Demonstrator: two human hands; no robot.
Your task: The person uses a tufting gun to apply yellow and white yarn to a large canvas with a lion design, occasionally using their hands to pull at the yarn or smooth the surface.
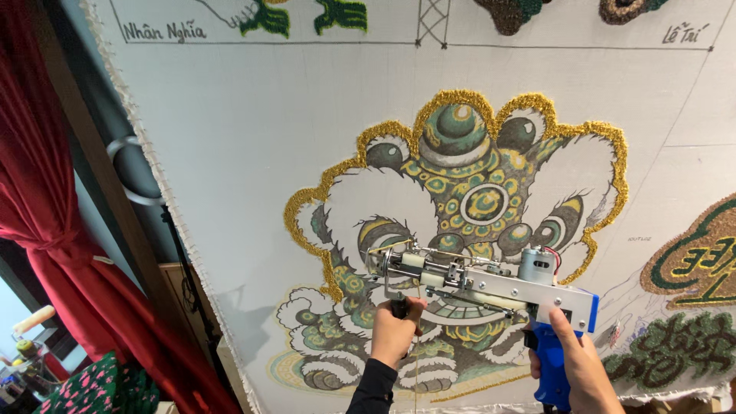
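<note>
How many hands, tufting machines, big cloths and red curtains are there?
Hands: 2, the left hand on the front grip and the right hand on the blue handle
Tufting gun: 1
Stretched white cloth with the tufted lion picture: 1
Red curtain: 1
Total: 5

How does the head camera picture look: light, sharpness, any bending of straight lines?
Head view: even indoor light on the cloth, no glare; tufting gun and both hands, left and right, sharp; frame edge and drawn lines tilt and bow, wide-lens distortion; red curtain dimmer.
</note>
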